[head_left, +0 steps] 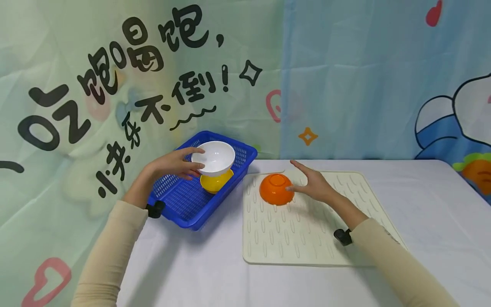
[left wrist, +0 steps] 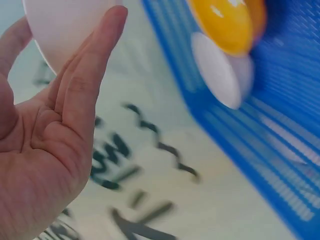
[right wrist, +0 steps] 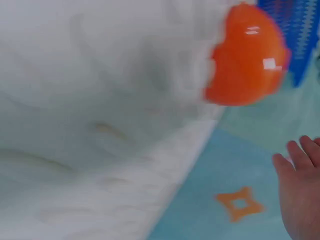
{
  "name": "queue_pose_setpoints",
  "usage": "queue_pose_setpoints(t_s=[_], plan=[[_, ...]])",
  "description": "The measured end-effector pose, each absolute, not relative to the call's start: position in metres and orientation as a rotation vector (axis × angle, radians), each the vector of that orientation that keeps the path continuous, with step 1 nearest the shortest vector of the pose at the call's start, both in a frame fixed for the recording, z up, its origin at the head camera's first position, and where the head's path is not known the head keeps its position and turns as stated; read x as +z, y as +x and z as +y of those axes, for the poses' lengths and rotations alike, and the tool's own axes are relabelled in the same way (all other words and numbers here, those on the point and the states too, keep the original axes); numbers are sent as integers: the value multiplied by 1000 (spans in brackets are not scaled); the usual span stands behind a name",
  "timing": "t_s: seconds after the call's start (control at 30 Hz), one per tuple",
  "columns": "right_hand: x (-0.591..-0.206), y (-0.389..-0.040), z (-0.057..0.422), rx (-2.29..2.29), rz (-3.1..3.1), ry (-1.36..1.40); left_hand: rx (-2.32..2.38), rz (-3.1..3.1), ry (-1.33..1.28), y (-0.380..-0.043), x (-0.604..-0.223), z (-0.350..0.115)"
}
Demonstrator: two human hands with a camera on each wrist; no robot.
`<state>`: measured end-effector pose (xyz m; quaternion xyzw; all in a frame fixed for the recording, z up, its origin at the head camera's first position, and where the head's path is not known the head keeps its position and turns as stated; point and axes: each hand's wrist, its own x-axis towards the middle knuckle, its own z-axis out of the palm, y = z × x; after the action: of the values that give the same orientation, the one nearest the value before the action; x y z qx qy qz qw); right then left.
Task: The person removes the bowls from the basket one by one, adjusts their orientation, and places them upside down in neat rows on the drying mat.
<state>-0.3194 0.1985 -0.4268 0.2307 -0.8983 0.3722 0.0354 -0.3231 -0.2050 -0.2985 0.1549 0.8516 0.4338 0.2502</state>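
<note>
Behind your white worktop [head_left: 209, 273] hangs a printed cloth [head_left: 345, 64], pale green and blue. On the worktop, at left, is a blue basket [head_left: 170, 204]; at right lies a cream mat [head_left: 291, 238]. Your left hand [head_left: 170, 165] holds a white bowl [head_left: 218, 160] above the basket, with its fingers narrow around the rim side. Under it, inside the basket, is a yellow bowl [head_left: 216, 183]. Your left wrist view shows what the head view does not: a second white piece [left wrist: 215, 70], in the basket, just beside the yellow bowl. On the mat, an orange bowl [head_left: 274, 191] stands upside down. Your right hand [head_left: 316, 185] is at its right side, fingers spread wide and holding nothing. From the head, the thumb tip overlaps the bowl's edge, but the right wrist view shows the visible fingertips apart from it; whether the thumb touches, I cannot tell.
</note>
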Motion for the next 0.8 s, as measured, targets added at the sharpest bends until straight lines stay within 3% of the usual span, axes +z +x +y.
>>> queue_pose_setpoints(t_s=[0.37, 0.8], plan=[[-355, -259, 161, 822, -1839, 1178, 1085, 2289, 722, -270, -257, -141], [-327, -205, 133, 591, -1207, 1162, 973, 2132, 1004, -217, -231, -108]])
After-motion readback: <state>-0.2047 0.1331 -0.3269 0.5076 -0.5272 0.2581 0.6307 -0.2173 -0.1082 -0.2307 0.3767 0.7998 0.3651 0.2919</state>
